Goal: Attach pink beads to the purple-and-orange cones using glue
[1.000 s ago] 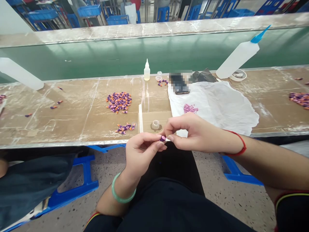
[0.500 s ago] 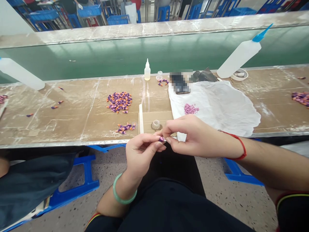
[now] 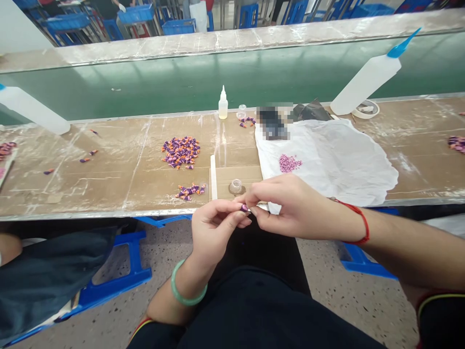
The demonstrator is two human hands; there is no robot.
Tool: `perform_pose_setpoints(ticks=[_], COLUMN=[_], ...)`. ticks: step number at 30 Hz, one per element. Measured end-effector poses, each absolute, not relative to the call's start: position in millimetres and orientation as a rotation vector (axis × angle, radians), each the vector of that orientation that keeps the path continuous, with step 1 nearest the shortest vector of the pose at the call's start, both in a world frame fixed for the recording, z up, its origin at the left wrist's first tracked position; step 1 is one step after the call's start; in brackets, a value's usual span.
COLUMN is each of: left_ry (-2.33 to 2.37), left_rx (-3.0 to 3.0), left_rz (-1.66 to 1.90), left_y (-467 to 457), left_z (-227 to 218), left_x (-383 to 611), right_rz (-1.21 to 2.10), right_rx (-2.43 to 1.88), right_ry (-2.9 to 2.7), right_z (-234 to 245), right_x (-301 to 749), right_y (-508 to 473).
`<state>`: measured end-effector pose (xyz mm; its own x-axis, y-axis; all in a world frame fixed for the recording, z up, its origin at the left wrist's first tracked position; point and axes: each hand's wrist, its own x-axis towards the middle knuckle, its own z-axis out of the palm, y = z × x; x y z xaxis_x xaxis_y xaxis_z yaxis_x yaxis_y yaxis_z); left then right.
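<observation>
My left hand (image 3: 214, 230), with a green bangle on its wrist, pinches a tiny purple piece (image 3: 244, 208) just below the bench's front edge. My right hand (image 3: 290, 206), wearing a red wrist string, meets it with closed fingertips on the same piece; a thin white stick shows at them. On the bench lie a large heap of purple-and-orange pieces (image 3: 180, 151), a smaller heap (image 3: 189, 191), a small clear cup (image 3: 236, 186) and a pile of pink beads (image 3: 289, 163) on a white cloth (image 3: 337, 155).
A small glue bottle (image 3: 223, 104) stands at the bench's far edge beside a blurred phone (image 3: 271, 124). Big squeeze bottles lean at left (image 3: 32, 110) and right (image 3: 366, 80). A white strip (image 3: 213, 177) lies by the cup. Another person's dark-clothed leg (image 3: 47, 276) is at left.
Both hands stay pinched together on the purple piece with only slight finger shifts. The view has drifted a little, nothing on the bench has moved.
</observation>
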<state>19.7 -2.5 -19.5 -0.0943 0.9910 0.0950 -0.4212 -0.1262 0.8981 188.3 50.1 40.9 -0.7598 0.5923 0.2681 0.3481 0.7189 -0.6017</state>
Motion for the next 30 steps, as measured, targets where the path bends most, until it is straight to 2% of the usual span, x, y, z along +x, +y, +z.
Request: perform_pose_setpoints(ticks=[8, 14, 20, 25, 30], left_ry=[0.889, 0.932, 1.094, 1.433, 1.439], left_rx=[0.699, 0.751, 1.06, 1.245, 0.967], left_rz=[1.236, 1.177, 1.109, 1.083, 1.224], left_y=[0, 4, 19, 45, 58], left_z=[-15, -16, -21, -30, -29], left_x=[17, 21, 3, -43, -58], right_rz=[1.066, 1.145, 1.06, 1.017, 1.058], right_rx=[-0.918, -1.0, -1.069, -1.158, -1.156], right_ry=[-2.306, -2.208, -2.179, -2.154, -2.057], right_z=[43, 40, 26, 8, -5], right_x=[193, 201, 218, 245, 247], right_y=[57, 61, 65, 69, 67])
